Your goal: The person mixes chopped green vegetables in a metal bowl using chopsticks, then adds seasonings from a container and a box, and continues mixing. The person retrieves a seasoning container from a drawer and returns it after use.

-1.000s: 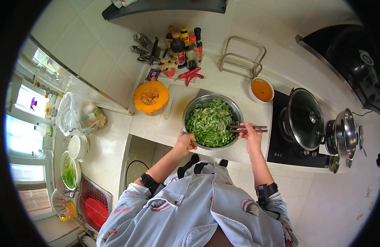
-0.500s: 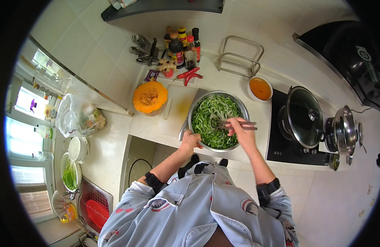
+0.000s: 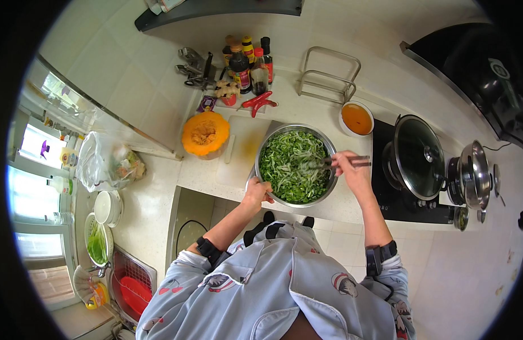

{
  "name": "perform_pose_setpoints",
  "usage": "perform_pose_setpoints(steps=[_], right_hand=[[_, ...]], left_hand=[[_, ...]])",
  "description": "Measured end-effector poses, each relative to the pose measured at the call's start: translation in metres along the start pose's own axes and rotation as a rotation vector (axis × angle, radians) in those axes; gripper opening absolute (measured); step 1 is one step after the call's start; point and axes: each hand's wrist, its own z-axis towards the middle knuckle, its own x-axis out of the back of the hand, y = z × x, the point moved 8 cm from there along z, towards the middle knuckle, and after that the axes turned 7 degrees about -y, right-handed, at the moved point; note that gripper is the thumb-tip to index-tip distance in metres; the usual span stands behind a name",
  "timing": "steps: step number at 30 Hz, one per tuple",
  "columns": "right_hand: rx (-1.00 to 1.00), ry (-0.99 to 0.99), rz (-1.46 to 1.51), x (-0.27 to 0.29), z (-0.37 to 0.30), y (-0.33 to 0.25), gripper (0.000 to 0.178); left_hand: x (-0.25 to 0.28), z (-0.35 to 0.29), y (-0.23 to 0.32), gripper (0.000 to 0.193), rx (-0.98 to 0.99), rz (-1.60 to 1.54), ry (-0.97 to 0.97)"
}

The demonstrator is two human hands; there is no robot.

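Note:
A steel mixing bowl (image 3: pixel 333 170) full of chopped greens (image 3: pixel 289 175) stands on the counter in front of me. Pale shreds lie among the green pieces. My left hand (image 3: pixel 257 190) is closed on the bowl's near left rim. In my right hand (image 3: pixel 352 169) is a pair of dark chopsticks (image 3: pixel 360 161), their tips down in the greens and smeared by motion. Left of the bowl lies a white cutting board (image 3: pixel 237 164), partly under the bowl's edge. A cut orange pumpkin (image 3: pixel 205 135) sits beside the board.
A white bowl of orange liquid (image 3: pixel 356 118) stands behind right, next to a black cooktop (image 3: pixel 386 198) with a lidded pan (image 3: pixel 420 160). Sauce bottles (image 3: pixel 242 69), red chillies (image 3: pixel 260 102) and a knife block (image 3: pixel 202 71) line the back. At left is a sink (image 3: pixel 134 277).
My right hand has moved right with the chopsticks, and their tips have shifted through the greens. The bowl has shifted slightly left; my left hand stays on its rim.

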Motion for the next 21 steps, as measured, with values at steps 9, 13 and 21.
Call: perform_pose_setpoints(steps=[9, 13, 21], right_hand=[[-0.001, -0.091, 0.165, -0.015, -0.005, -0.011, 0.024], [0.116, -0.186, 0.323, -0.030, -0.009, -0.034, 0.023], [-0.074, -0.225, 0.136, -0.036, -0.002, 0.009, 0.019]], left_hand=[[-0.014, 0.001, 0.002, 0.022, -0.020, 0.046, -0.045], [-0.022, 0.003, 0.004, 0.019, -0.035, 0.081, -0.100], [-0.012, 0.004, -0.005, 0.021, 0.027, 0.000, -0.051]])
